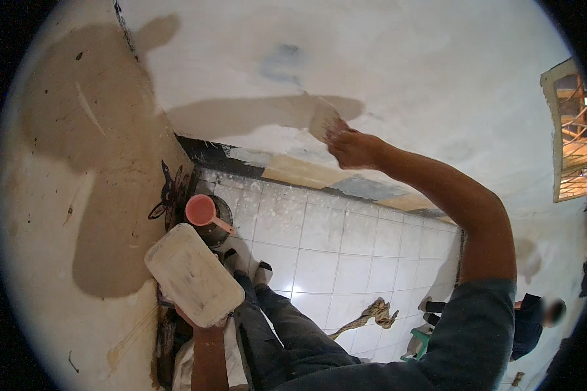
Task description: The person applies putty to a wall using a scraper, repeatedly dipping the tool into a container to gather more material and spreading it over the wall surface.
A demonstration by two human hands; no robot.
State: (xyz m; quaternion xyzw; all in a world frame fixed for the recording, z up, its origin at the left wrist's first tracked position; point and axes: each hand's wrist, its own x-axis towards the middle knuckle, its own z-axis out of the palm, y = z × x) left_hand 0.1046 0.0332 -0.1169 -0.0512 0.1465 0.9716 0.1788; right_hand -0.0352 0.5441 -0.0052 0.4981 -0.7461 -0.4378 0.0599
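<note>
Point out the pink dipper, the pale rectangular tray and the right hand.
Pink dipper (200, 210), head view: inside of its bowl.
Pale rectangular tray (194, 275), head view: middle of its broad face.
Right hand (355, 147), head view: middle of the hand.

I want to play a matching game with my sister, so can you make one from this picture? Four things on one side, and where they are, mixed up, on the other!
Things:
1. Pink dipper
2. Pale tray
3. Brown cloth
4. Right hand

Places:
A. Lying on the white floor tiles
B. Up at the white wall
C. Over the dark round container
D. Held by the left hand

Right pairs: 1-C, 2-D, 3-A, 4-B
</note>
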